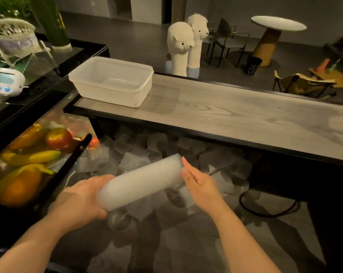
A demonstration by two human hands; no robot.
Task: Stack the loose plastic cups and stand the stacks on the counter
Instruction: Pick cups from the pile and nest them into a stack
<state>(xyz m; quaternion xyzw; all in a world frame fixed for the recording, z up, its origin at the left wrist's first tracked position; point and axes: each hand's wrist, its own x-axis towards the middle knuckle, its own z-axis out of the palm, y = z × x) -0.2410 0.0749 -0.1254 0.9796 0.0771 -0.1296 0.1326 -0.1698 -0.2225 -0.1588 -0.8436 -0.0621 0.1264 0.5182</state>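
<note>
A long table (235, 113) with a pale grey wood-grain top and a black edge is running across the upper half of the view, from centre left down to the right edge. A black mesh-sided rack of coloured fruit (28, 154), with yellow bananas, a red apple and orange pieces showing, is sitting at the far left, lower than the table top. A translucent white rectangular plastic tub (111, 81) is standing on the left end of the table, open side up. Two white plush alpacas (186, 46) are standing side by side behind the far edge of the table.

Below the near edge of the table, a heap of loose clear ribbed plastic cups (131, 154) is lying scattered on a dark lower surface, some on their sides, some mouth up.

A long stack of nested translucent ribbed plastic cups (141, 182) is being held lying tilted above that heap, its far end rising toward the right. The left hand (82, 198) is gripping the near, lower end of the stack, with fingers curled round it. The right hand (196, 180) is pressing against the far, upper end with straight fingers laid flat; it is slightly blurred.

A small white digital timer with blue buttons (6, 81) is sitting on a dark glass ledge at the upper left.
</note>
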